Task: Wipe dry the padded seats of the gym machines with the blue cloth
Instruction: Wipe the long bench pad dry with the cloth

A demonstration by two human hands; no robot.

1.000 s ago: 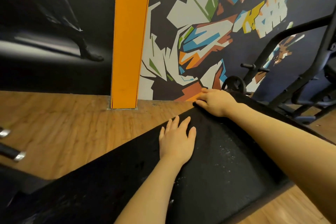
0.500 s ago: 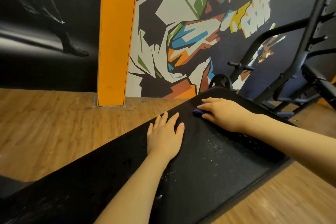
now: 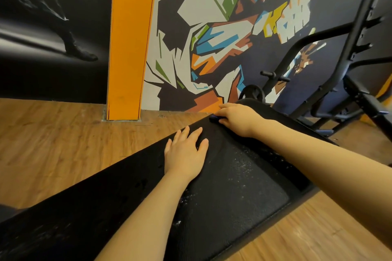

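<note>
Head view: right hand [image 3: 235,118], fingers curled over the mostly hidden blue cloth [image 3: 214,117], has swung from mid-pad back out to the seat's [image 3: 244,188] far edge, left hand [image 3: 185,153] staying flat, fingers spread — wiping continues, white specks remain nearer.

Padded seat [image 3: 244,186] covered in black matt, finely grained vinyl-like upholstery, speckled with pale flecks and small droplets. Blue cloth [image 3: 213,117] seen only as small soft fold under right hand [image 3: 235,117]. Floor [image 3: 53,144] finished in wood-grain planks, warm brown, low sheen. Machine frame [image 3: 358,34] made of black painted metal tubing, satin. Pillar [image 3: 131,40] painted flat orange. Wall mural [image 3: 212,34] matt, smooth.
</note>
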